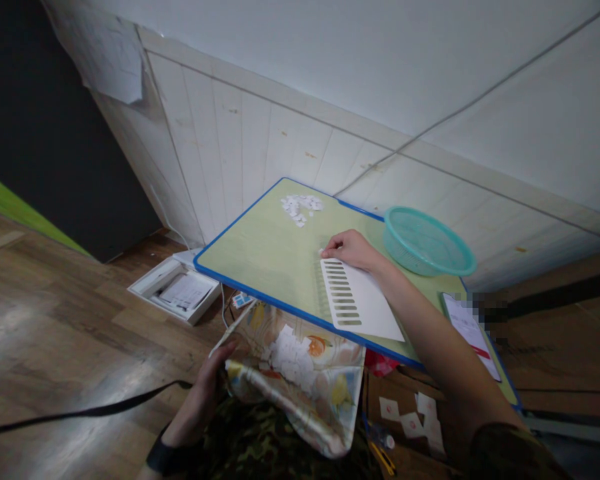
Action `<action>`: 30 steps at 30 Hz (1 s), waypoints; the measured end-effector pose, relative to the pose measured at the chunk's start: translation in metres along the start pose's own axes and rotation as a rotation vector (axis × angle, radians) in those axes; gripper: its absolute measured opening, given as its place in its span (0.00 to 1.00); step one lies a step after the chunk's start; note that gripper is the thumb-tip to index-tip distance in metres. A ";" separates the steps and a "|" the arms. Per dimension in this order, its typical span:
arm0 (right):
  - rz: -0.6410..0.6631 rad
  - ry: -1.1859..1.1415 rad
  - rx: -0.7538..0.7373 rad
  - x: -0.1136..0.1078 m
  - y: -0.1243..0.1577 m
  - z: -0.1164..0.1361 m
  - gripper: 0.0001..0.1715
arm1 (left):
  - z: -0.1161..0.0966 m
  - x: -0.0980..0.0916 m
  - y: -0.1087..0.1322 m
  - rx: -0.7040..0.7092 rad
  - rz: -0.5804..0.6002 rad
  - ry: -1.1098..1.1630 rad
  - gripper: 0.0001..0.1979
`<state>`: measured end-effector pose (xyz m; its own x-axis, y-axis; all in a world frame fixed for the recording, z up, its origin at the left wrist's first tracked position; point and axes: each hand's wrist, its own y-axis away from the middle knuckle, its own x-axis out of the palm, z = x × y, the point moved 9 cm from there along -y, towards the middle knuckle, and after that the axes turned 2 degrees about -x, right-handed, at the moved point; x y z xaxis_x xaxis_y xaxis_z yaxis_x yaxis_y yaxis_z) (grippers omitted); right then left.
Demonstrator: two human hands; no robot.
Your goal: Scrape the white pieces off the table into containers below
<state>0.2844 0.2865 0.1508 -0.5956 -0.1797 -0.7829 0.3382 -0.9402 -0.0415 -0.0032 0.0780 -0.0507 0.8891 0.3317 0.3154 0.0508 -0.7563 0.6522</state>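
Observation:
My left hand (211, 375) is closed on the left edge of a fruit-patterned sheet of oilcloth (343, 393), which sags over my lap. Loose white paper pieces (291, 357) lie in its hollow. On the table, my right hand (353, 249) has thumb and fingers pinched at the far corner of a white sheet (375, 310) with a row of slots cut along its left side. A tiny white bit shows at the fingertips. Farther back is a scattered heap of small white paper bits (300, 207), apart from both hands.
The light-green table (250, 243) has a blue rim and stands against the wall. A turquoise basket (430, 243) and a phone (470, 333) are on its right. An open white box (177, 290) is on the floor at left. White cards (411, 425) and a yellow cutter (383, 459) lie lower right.

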 end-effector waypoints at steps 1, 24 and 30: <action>0.001 -0.012 0.000 0.000 0.000 0.000 0.17 | 0.002 -0.001 -0.002 -0.003 0.006 0.009 0.17; -0.925 0.167 0.273 -0.094 0.017 -0.032 0.39 | 0.009 -0.005 -0.008 -0.046 -0.014 0.036 0.19; -1.005 0.154 0.338 -0.093 0.009 -0.038 0.39 | 0.010 0.002 -0.006 -0.062 0.052 0.055 0.19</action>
<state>0.3706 0.3056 0.1996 -0.3819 0.7378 -0.5566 -0.4896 -0.6723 -0.5553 0.0026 0.0771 -0.0608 0.8635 0.3245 0.3862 -0.0247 -0.7375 0.6749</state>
